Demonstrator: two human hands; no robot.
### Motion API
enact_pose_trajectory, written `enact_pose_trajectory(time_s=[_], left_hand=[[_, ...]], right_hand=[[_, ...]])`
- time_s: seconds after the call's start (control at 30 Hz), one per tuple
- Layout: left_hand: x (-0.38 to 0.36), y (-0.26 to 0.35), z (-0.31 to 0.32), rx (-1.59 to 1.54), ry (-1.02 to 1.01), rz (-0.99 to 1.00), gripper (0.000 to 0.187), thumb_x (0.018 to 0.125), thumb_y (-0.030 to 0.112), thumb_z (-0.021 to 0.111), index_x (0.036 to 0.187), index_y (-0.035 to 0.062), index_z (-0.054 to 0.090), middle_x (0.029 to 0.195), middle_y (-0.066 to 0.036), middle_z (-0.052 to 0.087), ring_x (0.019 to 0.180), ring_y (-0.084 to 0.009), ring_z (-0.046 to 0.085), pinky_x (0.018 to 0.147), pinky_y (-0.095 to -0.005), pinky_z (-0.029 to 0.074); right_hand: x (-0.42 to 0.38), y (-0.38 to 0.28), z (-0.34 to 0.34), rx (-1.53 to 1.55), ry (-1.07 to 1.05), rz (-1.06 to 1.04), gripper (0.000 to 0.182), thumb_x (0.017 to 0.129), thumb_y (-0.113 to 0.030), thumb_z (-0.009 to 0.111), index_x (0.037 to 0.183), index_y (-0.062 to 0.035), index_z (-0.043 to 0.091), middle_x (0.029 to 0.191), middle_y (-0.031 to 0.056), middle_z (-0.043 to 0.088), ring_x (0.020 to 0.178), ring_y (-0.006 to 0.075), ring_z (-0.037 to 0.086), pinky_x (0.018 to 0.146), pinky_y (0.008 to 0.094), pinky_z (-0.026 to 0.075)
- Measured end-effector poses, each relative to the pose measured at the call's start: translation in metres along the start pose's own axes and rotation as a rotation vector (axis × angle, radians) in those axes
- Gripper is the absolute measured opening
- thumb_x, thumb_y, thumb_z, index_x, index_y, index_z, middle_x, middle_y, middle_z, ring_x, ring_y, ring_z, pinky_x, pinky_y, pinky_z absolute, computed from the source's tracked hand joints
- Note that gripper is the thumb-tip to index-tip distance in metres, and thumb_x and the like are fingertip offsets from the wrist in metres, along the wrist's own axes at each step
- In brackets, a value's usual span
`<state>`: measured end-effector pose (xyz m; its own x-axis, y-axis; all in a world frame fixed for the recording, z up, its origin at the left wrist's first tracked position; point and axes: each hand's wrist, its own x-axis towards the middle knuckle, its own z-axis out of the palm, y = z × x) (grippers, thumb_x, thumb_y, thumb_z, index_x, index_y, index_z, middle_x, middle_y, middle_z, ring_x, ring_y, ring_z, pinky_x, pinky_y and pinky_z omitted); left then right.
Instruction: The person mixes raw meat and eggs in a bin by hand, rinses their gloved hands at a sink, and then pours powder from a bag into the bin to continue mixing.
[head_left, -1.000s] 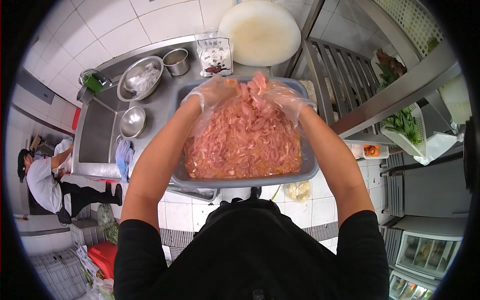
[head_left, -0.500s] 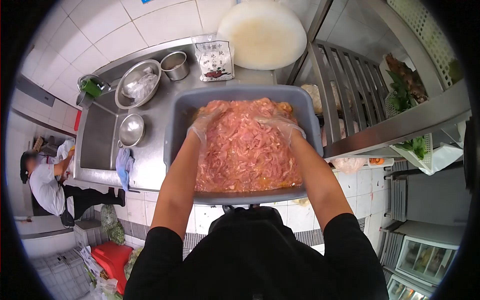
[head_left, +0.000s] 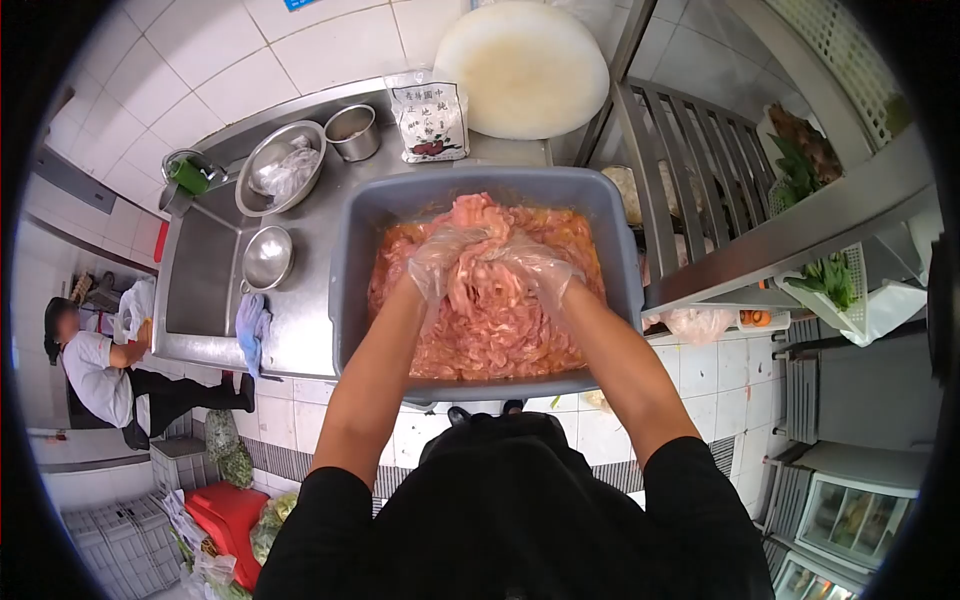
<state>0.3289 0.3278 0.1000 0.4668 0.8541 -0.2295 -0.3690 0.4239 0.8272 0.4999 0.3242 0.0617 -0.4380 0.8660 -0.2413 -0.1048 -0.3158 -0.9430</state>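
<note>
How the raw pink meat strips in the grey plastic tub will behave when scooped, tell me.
The raw pink meat strips look floppy, bending over one another. Their wet sheen suggests they'll slip easily. They lie densely massed, so a big scoop would probably feel heavy.

Tub grey; meat pink, orange liquid round its edges. Far side: board off-white, tan centre; bag white with black characters, dark-red print. Left: cloth pale blue-violet, stool red. Right: leaves green, basket white. Near: shirt plain black; floor white-tiled, crossed by a dark-and-light striped band.
</note>
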Motion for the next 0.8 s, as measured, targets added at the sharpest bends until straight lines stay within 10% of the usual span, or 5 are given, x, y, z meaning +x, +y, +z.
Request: enact_pose_trajectory(time_s=[0.27,0.33,0.5,0.53,0.8], left_hand=[[-0.079,0.046,-0.012,0.524,0.084,-0.234,0.054,0.087,0.001,0.062,0.138,0.001,0.044,0.127,-0.009,0.059,0.111,-0.0183,0.06,0.091,-0.0249,0.051],[-0.109,0.072,0.0,0.701,-0.241,-0.324,0.061,0.084,0.002,0.065,0.14,-0.003,0.041,0.132,-0.009,0.058,0.116,-0.0203,0.057,0.097,-0.0284,0.047],[-0.115,0.027,-0.061,0.76,0.111,-0.263,0.073,0.081,0.013,0.072,0.143,-0.0037,0.038,0.142,-0.013,0.049,0.129,-0.0238,0.046,0.108,-0.0345,0.036],[-0.114,0.018,-0.058,0.774,0.335,-0.219,0.077,0.081,0.02,0.075,0.144,-0.0034,0.037,0.145,-0.014,0.046,0.133,-0.0249,0.042,0.11,-0.0362,0.033],[-0.04,-0.038,-0.027,0.449,0.346,-0.443,0.077,0.081,0.042,0.076,0.139,0.0004,0.046,0.141,-0.015,0.05,0.128,-0.0259,0.049,0.106,-0.0396,0.039]], right_hand=[[-0.129,-0.124,0.05,-0.279,0.101,0.14,0.023,0.089,-0.031,0.065,0.096,-0.0111,0.055,0.097,0.0023,0.058,0.096,0.0137,0.057,0.085,0.0314,0.048],[-0.14,-0.101,0.017,-0.279,0.007,0.132,0.023,0.089,-0.029,0.065,0.098,-0.0104,0.054,0.097,0.0034,0.059,0.097,0.0143,0.058,0.088,0.0332,0.048],[-0.157,-0.049,-0.01,-1.223,0.109,0.425,0.1,0.066,-0.032,0.083,0.148,-0.0072,0.031,0.141,0.0254,0.046,0.133,0.0329,0.045,0.11,0.0405,0.037],[-0.148,-0.034,-0.011,-1.235,0.02,0.546,0.125,0.06,-0.035,0.086,0.155,-0.0087,0.01,0.152,0.0313,0.027,0.14,0.0398,0.034,0.113,0.0398,0.033],[-0.1,-0.023,0.035,-0.307,0.088,0.342,0.094,0.076,-0.03,0.077,0.152,-0.0068,0.027,0.147,0.015,0.042,0.139,0.0288,0.037,0.113,0.0394,0.031]])
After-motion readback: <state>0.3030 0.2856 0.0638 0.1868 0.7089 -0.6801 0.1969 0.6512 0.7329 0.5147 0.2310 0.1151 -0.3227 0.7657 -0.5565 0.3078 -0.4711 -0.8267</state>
